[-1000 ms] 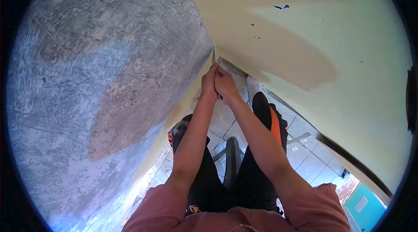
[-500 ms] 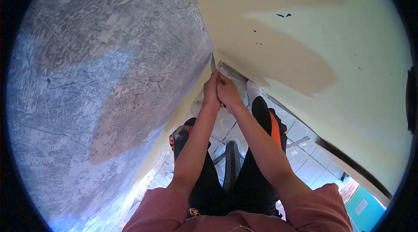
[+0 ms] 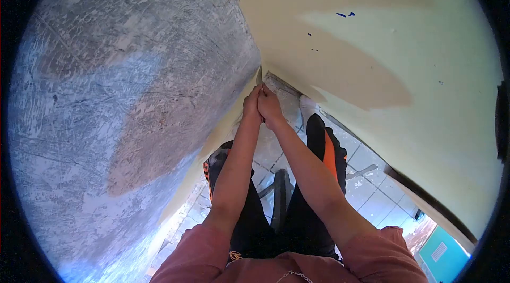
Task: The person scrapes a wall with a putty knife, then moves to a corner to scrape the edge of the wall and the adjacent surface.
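Note:
My left hand [image 3: 252, 103] and my right hand [image 3: 270, 106] are clasped together around the handle of a scraper [image 3: 259, 77]. The handle is mostly hidden by my fingers. Its thin metal blade points away from me, into the corner where the rough grey wall [image 3: 133, 97] meets the smooth cream wall [image 3: 361, 65]. The blade lies close to the grey wall's lower edge, beside a bare yellowish strip.
Below is a tiled floor [image 3: 374, 206] with light smears. Black legs of a seat [image 3: 280, 198] stand between my knees. A dark baseboard edge [image 3: 430, 206] runs along the right wall, and a teal object [image 3: 443, 254] lies at the lower right.
Both hands have shifted slightly to the left with the scraper. The whole view has moved a little, and the blade still points into the corner.

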### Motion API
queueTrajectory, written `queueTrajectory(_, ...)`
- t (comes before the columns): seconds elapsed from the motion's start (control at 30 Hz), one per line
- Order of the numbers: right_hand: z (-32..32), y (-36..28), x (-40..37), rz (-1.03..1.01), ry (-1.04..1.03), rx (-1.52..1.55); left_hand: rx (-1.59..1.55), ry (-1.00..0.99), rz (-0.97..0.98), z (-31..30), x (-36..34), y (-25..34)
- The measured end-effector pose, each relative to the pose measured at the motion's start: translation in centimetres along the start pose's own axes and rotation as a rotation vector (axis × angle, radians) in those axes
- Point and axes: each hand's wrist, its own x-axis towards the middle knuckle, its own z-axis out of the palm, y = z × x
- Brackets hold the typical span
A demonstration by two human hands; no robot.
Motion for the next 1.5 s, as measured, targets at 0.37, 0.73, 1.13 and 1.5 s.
queueTrajectory(0.37,-0.8,-0.8,-1.3,0.098,-0.132,0.193,0.047,0.126,-0.012,0.2,-0.6,-0.3)
queueTrajectory(0.73,-3.8,-4.4,-4.7,0.510,-0.322,0.582,0.165,0.072,-0.255,-0.3,-5.2,2.9)
queueTrajectory(1.13,-4.6,-4.5,-6.3,0.306,-0.290,0.266,0.063,0.125,-0.044,-0.9,-2.4,-0.4)
queueTrajectory(1.5,-4.5,-3.7,-4.8,0.164,-0.196,0.127,0.066,0.247,0.046,1.6,-1.5,-1.5)
